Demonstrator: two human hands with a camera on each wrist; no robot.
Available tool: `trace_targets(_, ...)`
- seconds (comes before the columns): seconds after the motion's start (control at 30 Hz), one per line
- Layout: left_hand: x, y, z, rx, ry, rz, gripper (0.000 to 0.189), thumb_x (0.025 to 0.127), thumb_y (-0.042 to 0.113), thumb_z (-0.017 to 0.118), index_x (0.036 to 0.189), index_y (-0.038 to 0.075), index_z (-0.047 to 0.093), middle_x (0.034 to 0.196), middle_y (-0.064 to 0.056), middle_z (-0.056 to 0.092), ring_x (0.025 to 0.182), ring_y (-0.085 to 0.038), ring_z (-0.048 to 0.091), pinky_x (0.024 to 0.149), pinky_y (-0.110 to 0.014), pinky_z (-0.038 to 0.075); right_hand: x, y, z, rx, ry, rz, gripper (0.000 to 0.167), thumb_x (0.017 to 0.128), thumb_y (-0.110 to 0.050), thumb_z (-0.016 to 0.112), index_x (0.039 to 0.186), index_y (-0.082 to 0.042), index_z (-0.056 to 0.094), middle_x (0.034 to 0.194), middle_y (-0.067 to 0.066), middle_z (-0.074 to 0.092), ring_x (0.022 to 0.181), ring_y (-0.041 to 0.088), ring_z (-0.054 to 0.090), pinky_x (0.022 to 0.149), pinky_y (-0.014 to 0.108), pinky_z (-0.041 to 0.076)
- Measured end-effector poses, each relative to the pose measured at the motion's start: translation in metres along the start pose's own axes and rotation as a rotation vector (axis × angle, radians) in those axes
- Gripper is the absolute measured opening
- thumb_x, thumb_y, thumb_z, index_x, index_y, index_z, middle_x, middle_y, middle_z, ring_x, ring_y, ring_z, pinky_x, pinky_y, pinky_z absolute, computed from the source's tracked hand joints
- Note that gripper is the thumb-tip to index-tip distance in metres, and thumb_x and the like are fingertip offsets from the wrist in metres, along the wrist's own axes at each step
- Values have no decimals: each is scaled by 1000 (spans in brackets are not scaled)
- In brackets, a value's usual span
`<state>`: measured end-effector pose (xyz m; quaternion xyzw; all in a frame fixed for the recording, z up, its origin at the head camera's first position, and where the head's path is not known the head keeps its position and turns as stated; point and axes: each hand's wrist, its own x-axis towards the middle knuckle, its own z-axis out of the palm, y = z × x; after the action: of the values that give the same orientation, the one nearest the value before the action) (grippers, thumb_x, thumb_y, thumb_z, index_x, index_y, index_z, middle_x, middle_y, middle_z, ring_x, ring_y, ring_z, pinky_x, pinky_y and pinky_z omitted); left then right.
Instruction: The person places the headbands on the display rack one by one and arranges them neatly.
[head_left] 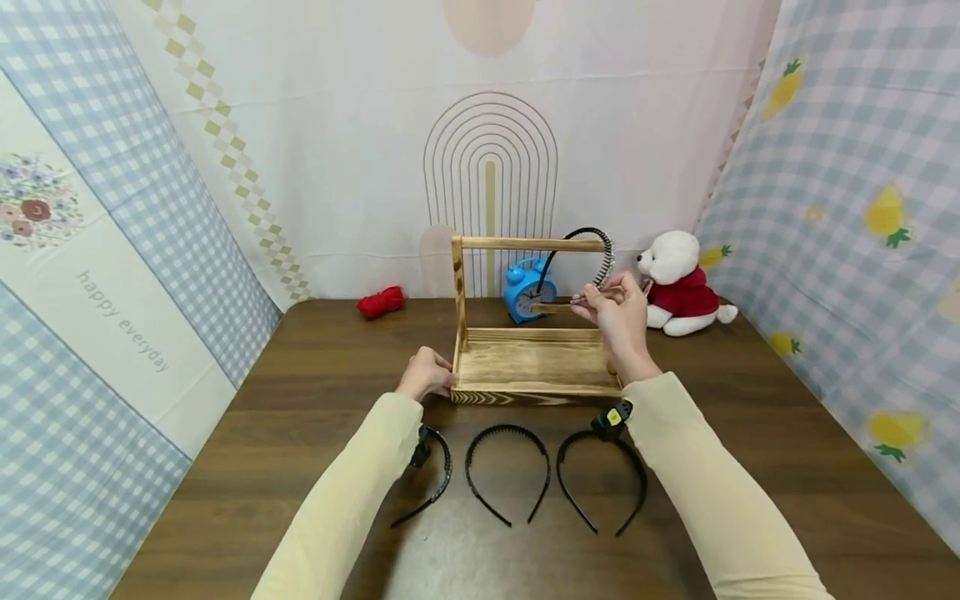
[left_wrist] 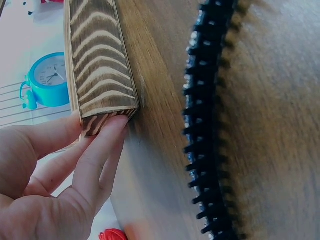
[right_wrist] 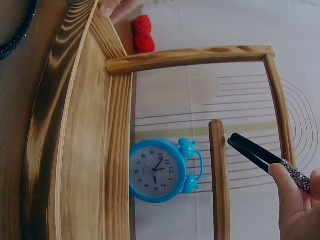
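A wooden stand (head_left: 536,388) with a shallow tray, a top bar (head_left: 525,243) and a short lower bar (right_wrist: 219,180) rests on the table. At its left front corner my left hand (head_left: 427,372) grips the tray's end, thumb and fingertips on the wood (left_wrist: 102,75). My right hand (head_left: 621,317) pinches a black headband (head_left: 547,258) with sparkling stones, near one end in the head view. Its arch reaches above the top bar; whether it touches the bar, I cannot tell. In the right wrist view, the headband (right_wrist: 250,150) points toward the lower bar.
Three black toothed headbands, at left (head_left: 447,467), middle (head_left: 468,467) and right (head_left: 642,479), lie in front of the stand. Behind it stands a blue alarm clock (head_left: 517,300). Red yarn (head_left: 380,302) lies back left; a white toy bear (head_left: 675,258) sits back right.
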<state>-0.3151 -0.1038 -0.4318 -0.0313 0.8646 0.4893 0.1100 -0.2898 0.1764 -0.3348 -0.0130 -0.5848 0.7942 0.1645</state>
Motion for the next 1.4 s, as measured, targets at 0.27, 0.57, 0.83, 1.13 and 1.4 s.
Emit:
trace_targets(0.27, -3, 2, 1, -15, 4, 4, 30, 86, -3, 70, 114, -13, 66, 101, -29, 70, 72, -29, 74, 68, -35, 63, 0, 9, 15, -84, -23, 19, 18, 96, -3, 59, 90, -7, 42, 95, 12, 60, 89, 23, 68, 81, 30, 61)
trace_targets(0.57, -2, 0, 1, -30, 14, -5, 28, 85, -4, 70, 111, -14, 67, 99, -28, 71, 70, -29, 73, 64, -33, 63, -2, 15, 32, -168, -80, -10, 18, 97, 0, 57, 90, -3, 41, 94, 12, 58, 90, 26, 68, 83, 34, 61)
trace_targets(0.83, -2, 0, 1, -29, 7, -7, 27, 86, -3, 70, 110, -13, 67, 99, -28, 70, 71, -30, 74, 64, -33, 63, -3, 22, 43, -376, -75, -87, 20, 94, -4, 64, 92, -1, 44, 93, 12, 58, 92, 33, 69, 80, 35, 62)
trace_targets(1.13, -2, -1, 1, -13, 10, -7, 26, 87, -1, 70, 109, -13, 68, 96, -27, 72, 71, -28, 74, 67, -35, 63, -7, 28, 61, -495, -102, -183, 19, 92, -4, 66, 90, 0, 47, 89, 15, 62, 88, 38, 70, 72, 32, 63)
trace_targets(1.4, -3, 0, 1, -16, -1, -12, 30, 87, 0, 70, 115, -12, 66, 103, -27, 70, 73, -29, 73, 68, -36, 63, -11, 29, 72, -552, -155, -192, 18, 94, -5, 65, 90, -2, 47, 92, 14, 61, 85, 31, 69, 75, 39, 63)
